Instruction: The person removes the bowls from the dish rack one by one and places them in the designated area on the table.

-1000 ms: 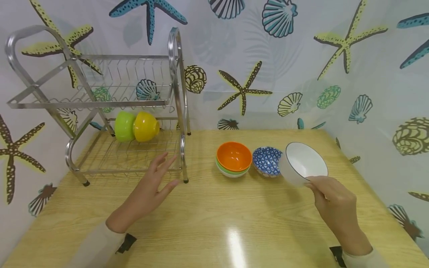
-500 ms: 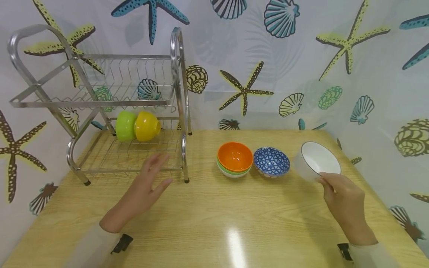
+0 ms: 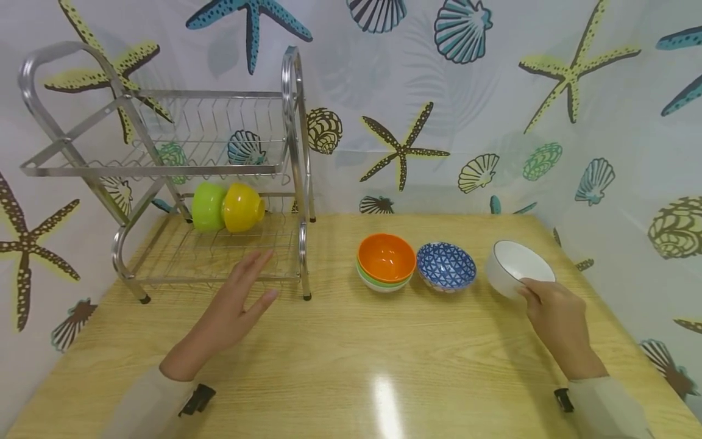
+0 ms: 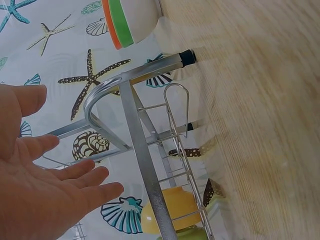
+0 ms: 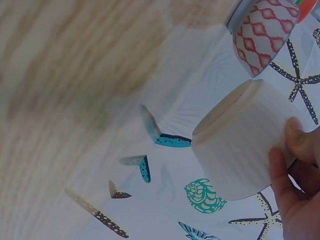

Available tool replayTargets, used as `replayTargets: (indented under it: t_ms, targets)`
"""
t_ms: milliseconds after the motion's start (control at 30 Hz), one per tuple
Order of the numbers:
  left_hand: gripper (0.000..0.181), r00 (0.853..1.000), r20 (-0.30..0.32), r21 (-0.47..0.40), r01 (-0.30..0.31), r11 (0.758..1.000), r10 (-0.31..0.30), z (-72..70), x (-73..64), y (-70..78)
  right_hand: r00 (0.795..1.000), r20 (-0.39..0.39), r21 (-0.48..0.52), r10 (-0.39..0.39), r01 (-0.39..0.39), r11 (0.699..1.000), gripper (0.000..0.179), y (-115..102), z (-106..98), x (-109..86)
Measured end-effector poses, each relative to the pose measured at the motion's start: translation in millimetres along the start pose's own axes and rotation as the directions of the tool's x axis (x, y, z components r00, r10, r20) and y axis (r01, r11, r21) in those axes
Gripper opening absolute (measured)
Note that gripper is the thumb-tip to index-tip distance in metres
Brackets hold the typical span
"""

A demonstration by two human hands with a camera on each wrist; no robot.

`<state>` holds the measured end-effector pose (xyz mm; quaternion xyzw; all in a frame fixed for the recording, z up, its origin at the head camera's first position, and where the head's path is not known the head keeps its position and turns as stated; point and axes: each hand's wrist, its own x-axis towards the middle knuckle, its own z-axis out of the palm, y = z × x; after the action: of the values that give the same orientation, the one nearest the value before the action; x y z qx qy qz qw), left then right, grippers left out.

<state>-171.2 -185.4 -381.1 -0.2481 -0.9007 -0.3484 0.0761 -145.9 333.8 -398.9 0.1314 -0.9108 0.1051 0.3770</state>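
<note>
My right hand [image 3: 559, 320] pinches the near rim of a white bowl [image 3: 520, 262] with a dark edge, which tilts low over the table's right side. Whether its base [image 5: 220, 112] touches the table I cannot tell. To its left stands a blue-patterned bowl [image 3: 446, 266], red-patterned outside in the right wrist view. Beside that is a stack with an orange bowl [image 3: 386, 258] on top of a green and a white one. My left hand [image 3: 227, 314] holds nothing, fingers extended, in front of the dish rack [image 3: 301, 244].
On the rack's lower tier a green bowl [image 3: 208, 206] and a yellow bowl [image 3: 241, 208] lie on their sides, one against the other. A wooden table [image 3: 351, 347] carries everything. Curtains with starfish and shells [image 3: 403, 149] enclose the back and sides.
The right hand has carried the white bowl rightward, away from the blue-patterned bowl, and then slightly lower. My left hand has drifted a little left and stays extended.
</note>
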Motion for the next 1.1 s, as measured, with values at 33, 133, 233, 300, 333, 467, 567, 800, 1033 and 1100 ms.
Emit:
replayTargets:
  t_ms: [33, 133, 233, 300, 333, 467, 567, 800, 1033, 1100]
  targets:
    - [0.064, 1.000, 0.003, -0.001, -0.001, 1.000, 0.001, 0.2, -0.2, 0.3, 1.000, 0.014, 0.002, 0.004, -0.004, 1.000, 0.022, 1.3, 1.5, -0.4]
    - [0.064, 1.000, 0.011, -0.003, -0.005, 1.000, 0.005, 0.9, 0.0, 1.0, 0.998, 0.052, 0.012, 0.020, -0.021, 1.000, 0.020, 4.1, 4.4, -1.3]
    - [0.064, 1.000, 0.019, 0.000, -0.006, 1.000, 0.006, 1.2, 0.7, 1.9, 0.996, 0.088, 0.023, 0.033, -0.035, 0.999, 0.019, 6.6, 6.7, -1.3]
    - [0.064, 1.000, 0.020, 0.004, -0.003, 1.000, 0.003, 1.3, 1.0, 1.6, 0.993, 0.110, 0.031, 0.046, -0.050, 0.998, 0.017, 7.3, 8.3, 0.0]
    - [0.064, 1.000, 0.021, 0.006, -0.004, 1.000, 0.003, 1.3, 1.2, 1.6, 0.991, 0.124, 0.035, 0.053, -0.058, 0.998, 0.016, 8.1, 9.5, 0.7]
    - [0.064, 1.000, 0.018, 0.002, -0.019, 1.000, 0.019, 1.5, 1.4, 1.0, 0.978, 0.191, 0.032, 0.080, -0.088, 0.996, 0.014, 11.7, 14.5, 3.0]
    - [0.063, 0.999, 0.019, -0.004, -0.028, 1.000, 0.028, 1.6, 1.2, 0.8, 0.969, 0.232, 0.031, 0.089, -0.099, 0.995, 0.011, 14.1, 17.1, 4.7]
    - [0.060, 1.000, 0.027, -0.014, -0.016, 1.000, 0.016, 0.5, 0.7, 3.0, 0.941, 0.319, 0.022, 0.113, -0.126, 0.992, 0.008, 14.5, 19.3, 14.6]
    - [0.061, 0.999, 0.023, -0.016, -0.027, 1.000, 0.027, 1.4, 0.6, 3.9, 0.924, 0.355, 0.024, 0.140, -0.159, 0.987, 0.010, 13.6, 22.6, 19.2]
    - [0.061, 1.000, 0.022, -0.015, -0.022, 1.000, 0.023, 1.3, -0.1, 3.3, 0.915, 0.378, 0.029, 0.142, -0.165, 0.986, 0.010, 13.0, 24.0, 19.6]
